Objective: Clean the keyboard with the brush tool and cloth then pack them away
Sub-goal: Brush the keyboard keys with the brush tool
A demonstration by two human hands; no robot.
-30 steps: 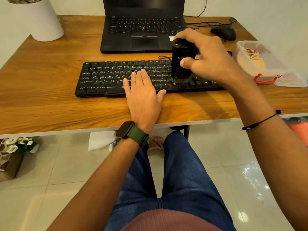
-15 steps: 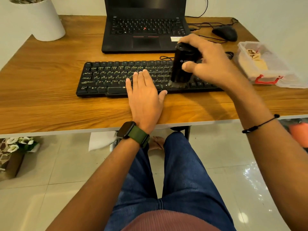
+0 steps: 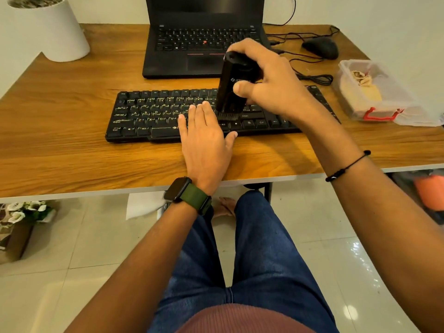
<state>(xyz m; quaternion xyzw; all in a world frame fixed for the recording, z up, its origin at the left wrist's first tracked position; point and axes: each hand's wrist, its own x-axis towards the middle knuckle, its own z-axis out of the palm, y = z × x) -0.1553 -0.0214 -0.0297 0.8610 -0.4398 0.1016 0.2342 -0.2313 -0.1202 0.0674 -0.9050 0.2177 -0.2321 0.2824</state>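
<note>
Wood-grain desk (image 3: 72, 140) with a pale edge stands over a glossy tiled floor, and a black keyboard (image 3: 149, 116) lies across its middle, its white legends worn and smudged along the lower rows. Behind it sits an open black laptop (image 3: 192, 44), with a white pot (image 3: 55, 30) at the far left corner and a black mouse (image 3: 320, 46) with its cable at the far right. A clear plastic box (image 3: 379, 92) with a red latch stands at the right edge, holding a beige cloth (image 3: 360, 85). The right hand (image 3: 269, 85) grips the brush (image 3: 230, 85), a tall black block with a small pale logo, fingers curled over its top and thumb pressed on its near face; it stands nearly upright, leaning slightly, and its short dark bristles touch the keys right of centre. The left hand (image 3: 204, 138) lies flat, fingers straight and together on the keys just left of the bristles, palm on the desk edge of the keyboard, a green-strapped watch (image 3: 189, 193) on its wrist. Compared with a second ago, the brush has shifted slightly toward the left hand and its top now tips away more, while the left hand has kept its place on the keys.
</note>
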